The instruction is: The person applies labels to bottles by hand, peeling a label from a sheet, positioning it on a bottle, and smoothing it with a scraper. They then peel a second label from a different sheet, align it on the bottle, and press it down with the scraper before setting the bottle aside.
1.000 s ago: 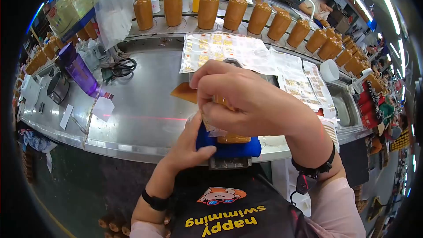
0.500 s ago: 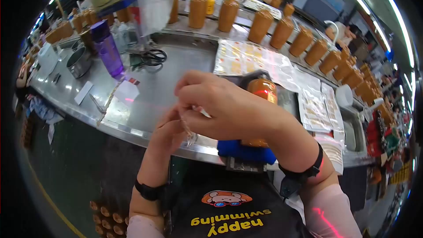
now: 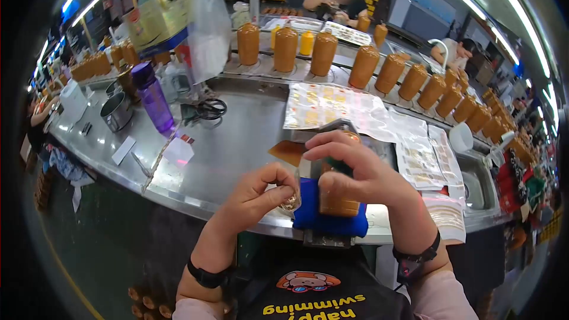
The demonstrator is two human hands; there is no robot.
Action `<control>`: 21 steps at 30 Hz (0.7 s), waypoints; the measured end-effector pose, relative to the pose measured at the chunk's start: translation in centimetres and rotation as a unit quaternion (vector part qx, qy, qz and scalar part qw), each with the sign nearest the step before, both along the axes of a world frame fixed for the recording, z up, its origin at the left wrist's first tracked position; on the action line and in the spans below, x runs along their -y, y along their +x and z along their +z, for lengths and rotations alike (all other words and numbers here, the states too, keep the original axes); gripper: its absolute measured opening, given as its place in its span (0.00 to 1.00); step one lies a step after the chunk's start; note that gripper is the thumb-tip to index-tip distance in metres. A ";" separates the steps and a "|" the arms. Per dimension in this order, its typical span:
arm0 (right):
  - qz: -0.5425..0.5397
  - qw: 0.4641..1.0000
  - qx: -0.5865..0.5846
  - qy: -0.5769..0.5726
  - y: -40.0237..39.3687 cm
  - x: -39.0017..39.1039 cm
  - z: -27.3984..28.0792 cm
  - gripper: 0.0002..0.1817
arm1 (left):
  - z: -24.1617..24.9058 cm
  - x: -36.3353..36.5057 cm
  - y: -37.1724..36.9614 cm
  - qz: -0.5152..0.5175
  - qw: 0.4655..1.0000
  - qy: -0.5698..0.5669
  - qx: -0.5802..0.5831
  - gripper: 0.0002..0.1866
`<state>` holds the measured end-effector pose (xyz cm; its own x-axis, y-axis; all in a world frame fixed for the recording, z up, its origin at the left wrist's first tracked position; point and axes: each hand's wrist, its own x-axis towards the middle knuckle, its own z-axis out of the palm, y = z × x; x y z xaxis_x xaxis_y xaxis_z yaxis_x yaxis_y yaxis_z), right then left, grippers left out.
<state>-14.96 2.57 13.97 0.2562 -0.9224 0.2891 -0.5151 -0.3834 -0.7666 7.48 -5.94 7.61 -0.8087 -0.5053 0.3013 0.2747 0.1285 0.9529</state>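
My left hand [image 3: 258, 195] is closed in a pinch at the counter's front edge. Between its thumb and fingers is a crumpled, shiny, gold-and-clear scrap of film [image 3: 290, 203]. A brown glazed bottle [image 3: 338, 206] lies on a blue cloth [image 3: 307, 218] over a small stand. My right hand [image 3: 370, 175] hovers over this bottle, fingers apart and curved, hiding its middle. Beside its fingertips, a flat amber-brown piece [image 3: 285, 153] shows against the metal counter. Behind the bottle lie printed decal sheets [image 3: 323, 104].
Brown bottles [image 3: 324, 53] line the raised shelf behind. At left are a purple water bottle [image 3: 152, 98], black-handled scissors [image 3: 207, 109], a metal cup [image 3: 117, 111] and a white card [image 3: 123, 150]. A sink [image 3: 481, 192] is at right. Two people work across the counter.
My hands have parted: the right moved away from the left to over the bottle and opened. The left keeps the crumpled film. The amber-brown piece has come into view.
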 end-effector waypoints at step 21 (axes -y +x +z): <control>-0.065 0.996 0.046 -0.051 -9.9 -11.7 -5.3 0.06 | 1.7 -8.1 -7.1 -0.039 0.990 -0.118 0.060 0.19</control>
